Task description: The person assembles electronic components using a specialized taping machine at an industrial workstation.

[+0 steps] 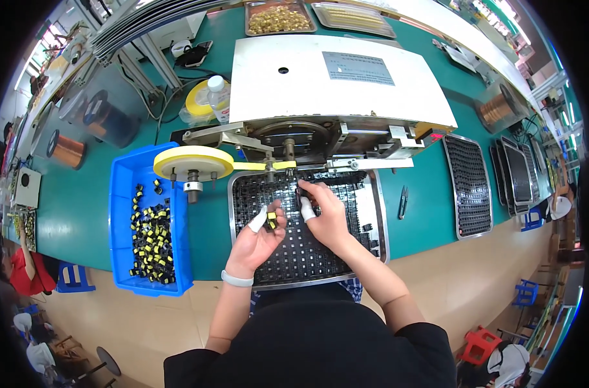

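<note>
My left hand [246, 251], palm up with a white cover on one fingertip, has its fingers curled round a small black bobbin with yellow tape [271, 222]. To its right, my right hand [326, 218] pinches a small dark part [301, 193], mostly hidden by the fingers, just below the machine's spindle [289, 150]. Its thumb is covered in white too. Both hands are over a metal tray [376, 202] filled with rows of black bobbins [294, 252]. A yellow tape roll [194, 161] feeds a strip toward the spindle.
Left of the tray, a blue bin [183, 252] holds many yellow-taped bobbins [153, 242]. The white machine housing [275, 81] stands behind. Small snips [403, 202] lie to the right, before another tray of black parts [469, 187]. A bottle [217, 97] stands at back left.
</note>
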`<state>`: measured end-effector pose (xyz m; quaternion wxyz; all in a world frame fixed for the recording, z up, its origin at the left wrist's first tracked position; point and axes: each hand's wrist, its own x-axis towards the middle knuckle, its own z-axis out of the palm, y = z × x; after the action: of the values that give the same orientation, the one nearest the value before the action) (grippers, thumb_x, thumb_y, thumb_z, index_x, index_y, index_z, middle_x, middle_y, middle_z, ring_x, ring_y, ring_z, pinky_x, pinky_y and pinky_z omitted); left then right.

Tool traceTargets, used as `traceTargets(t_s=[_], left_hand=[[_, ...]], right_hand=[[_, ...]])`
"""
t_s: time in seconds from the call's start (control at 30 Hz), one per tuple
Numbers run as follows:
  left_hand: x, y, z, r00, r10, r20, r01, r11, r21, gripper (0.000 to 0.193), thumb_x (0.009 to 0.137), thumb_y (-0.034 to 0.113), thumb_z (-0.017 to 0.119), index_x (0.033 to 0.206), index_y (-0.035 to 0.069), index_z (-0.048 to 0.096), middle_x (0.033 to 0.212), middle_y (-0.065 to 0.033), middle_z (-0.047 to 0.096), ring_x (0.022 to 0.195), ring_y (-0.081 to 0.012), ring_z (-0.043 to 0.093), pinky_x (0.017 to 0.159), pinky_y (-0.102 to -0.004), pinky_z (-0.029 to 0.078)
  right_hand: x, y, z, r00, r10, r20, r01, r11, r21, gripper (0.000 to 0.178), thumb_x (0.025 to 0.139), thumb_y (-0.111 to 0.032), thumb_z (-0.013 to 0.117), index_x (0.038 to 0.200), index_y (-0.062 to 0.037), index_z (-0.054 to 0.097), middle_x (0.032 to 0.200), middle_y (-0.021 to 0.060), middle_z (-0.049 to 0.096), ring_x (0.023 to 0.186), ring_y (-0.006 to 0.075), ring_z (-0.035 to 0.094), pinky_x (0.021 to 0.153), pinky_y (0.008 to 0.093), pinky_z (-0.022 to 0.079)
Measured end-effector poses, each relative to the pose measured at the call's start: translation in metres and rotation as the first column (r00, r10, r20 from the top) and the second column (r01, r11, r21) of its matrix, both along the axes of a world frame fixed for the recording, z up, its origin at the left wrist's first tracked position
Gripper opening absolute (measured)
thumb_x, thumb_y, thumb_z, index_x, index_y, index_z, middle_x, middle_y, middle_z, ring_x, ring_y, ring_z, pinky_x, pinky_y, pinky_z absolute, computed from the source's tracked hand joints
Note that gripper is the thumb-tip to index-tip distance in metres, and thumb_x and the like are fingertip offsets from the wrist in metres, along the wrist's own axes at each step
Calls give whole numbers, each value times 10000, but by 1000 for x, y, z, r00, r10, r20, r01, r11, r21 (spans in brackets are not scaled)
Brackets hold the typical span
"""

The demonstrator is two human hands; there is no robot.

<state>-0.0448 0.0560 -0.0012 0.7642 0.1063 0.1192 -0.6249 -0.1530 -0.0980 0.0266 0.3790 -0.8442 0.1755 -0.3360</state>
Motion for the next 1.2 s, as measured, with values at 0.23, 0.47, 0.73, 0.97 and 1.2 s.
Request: traceTargets(t_s=[0.23, 0.47, 0.73, 0.97, 1.2], left_hand=[[4, 15, -4, 998, 60, 27, -61, 998, 23, 334, 992, 187, 483, 1281, 18, 488, 1069, -81, 565, 956, -181, 544, 786, -289, 467], [3, 15, -5, 998, 59, 27, -60, 998, 24, 333, 994, 182, 480, 1283, 19, 485, 1067, -81, 566, 961, -182, 548, 792, -285, 465], [6, 4, 5, 990, 52, 134, -57, 998, 37, 340, 968, 226, 520, 1242, 25, 530, 1056, -72, 577, 939, -184, 550, 771, -284, 456], [16, -23, 6, 963, -8, 269, -29, 991, 132, 365, 954, 273, 535, 1225, 29, 552, 1095, -63, 590, 917, -164, 547, 779, -286, 444], [21, -58, 5, 939, -52, 340, 18, 995, 101, 330, 958, 279, 514, 1177, 36, 555, 1150, -69, 595, 950, -171, 559, 800, -295, 442]], right_hand=[[34, 12, -16, 992, -50, 112, 64, 991, -118, 411, 738, 92, 618, 1130, -31, 609, 911, 143, 635, 773, 314, 649, 642, 355, 531], [47, 1, -37, 978, -81, 194, 136, 947, -290, 422, 706, 105, 614, 1114, -2, 602, 945, 176, 645, 797, 341, 651, 674, 391, 535], [19, 15, -29, 975, -148, -166, 177, 968, 180, 727, 793, 64, 612, 1446, -119, 349, 902, 135, 672, 687, 241, 671, 633, 329, 544], [-15, 9, -10, 978, -167, -123, 197, 937, 288, 449, 775, 99, 611, 1199, -39, 558, 928, 117, 663, 724, 171, 660, 647, 271, 532], [-36, 0, -25, 978, -201, -59, 209, 921, 328, 261, 790, 101, 606, 1034, 11, 621, 920, 98, 662, 723, 148, 642, 641, 247, 516]])
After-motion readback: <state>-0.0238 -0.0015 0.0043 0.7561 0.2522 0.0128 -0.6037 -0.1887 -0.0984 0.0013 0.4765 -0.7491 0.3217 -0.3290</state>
